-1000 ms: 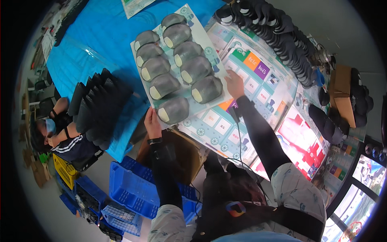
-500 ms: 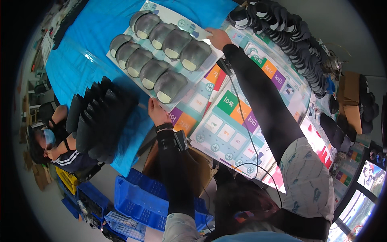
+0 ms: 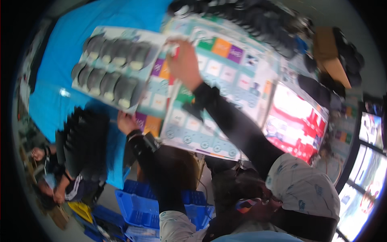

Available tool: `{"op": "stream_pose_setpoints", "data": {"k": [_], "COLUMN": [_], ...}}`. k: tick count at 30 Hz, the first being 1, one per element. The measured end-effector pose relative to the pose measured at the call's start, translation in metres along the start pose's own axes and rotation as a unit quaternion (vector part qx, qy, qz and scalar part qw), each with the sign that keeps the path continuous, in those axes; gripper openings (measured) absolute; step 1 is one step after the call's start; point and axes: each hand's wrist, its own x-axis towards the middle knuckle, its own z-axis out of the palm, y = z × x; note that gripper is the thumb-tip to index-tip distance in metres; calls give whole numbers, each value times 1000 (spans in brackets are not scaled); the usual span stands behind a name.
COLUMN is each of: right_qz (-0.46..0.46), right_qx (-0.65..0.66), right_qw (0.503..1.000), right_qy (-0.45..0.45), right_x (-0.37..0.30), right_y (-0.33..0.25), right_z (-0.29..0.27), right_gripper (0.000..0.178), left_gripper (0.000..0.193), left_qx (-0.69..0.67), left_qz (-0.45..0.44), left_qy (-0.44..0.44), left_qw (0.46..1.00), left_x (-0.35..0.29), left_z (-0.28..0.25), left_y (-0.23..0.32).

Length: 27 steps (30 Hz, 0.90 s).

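Observation:
A pale printed board (image 3: 155, 48) bears two rows of dark grey curved pieces (image 3: 125, 90), each with a pale patch at its near edge. It lies partly on the blue table cover. My left hand (image 3: 128, 123) has its fingers closed on the board's near right corner. Just past the board's far right corner, my right hand (image 3: 184, 62) is blurred, with bent fingers apart and nothing visible between them. Beneath it lie colourful printed sheets (image 3: 205, 105).
A dark stack of pieces (image 3: 82, 141) stands on the blue cover (image 3: 48, 97) at left. Rows of dark pieces (image 3: 258, 26) line the far right, by a cardboard box (image 3: 328, 52). Blue crates (image 3: 139, 209) sit below. A masked person (image 3: 60, 181) is at lower left.
My right hand has left the board's far right corner and come nearer over the printed sheets. My left hand stays at the board's corner. The whole view has shifted.

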Motion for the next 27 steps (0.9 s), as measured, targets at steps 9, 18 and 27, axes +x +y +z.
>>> {"op": "stream_pose_setpoints", "data": {"k": [9,18,27], "right_qz": [273,366,553], "right_qx": [287,88,-170], "right_qw": [859,878,808], "right_qy": [-325,-294,-113], "right_x": [-162,-359,-581], "right_y": [-161,-230,-215], "right_z": [-427,-830,-974], "right_gripper": [17,24,25], "left_gripper": [45,64,120], "left_qx": [161,271,460], "left_qz": [-16,-54,376], "left_qy": [68,-320,-569], "left_qw": [984,906,569], "left_x": [-280,-586,-830], "left_z": [42,194,537], "left_y": [11,-99,-164]}}
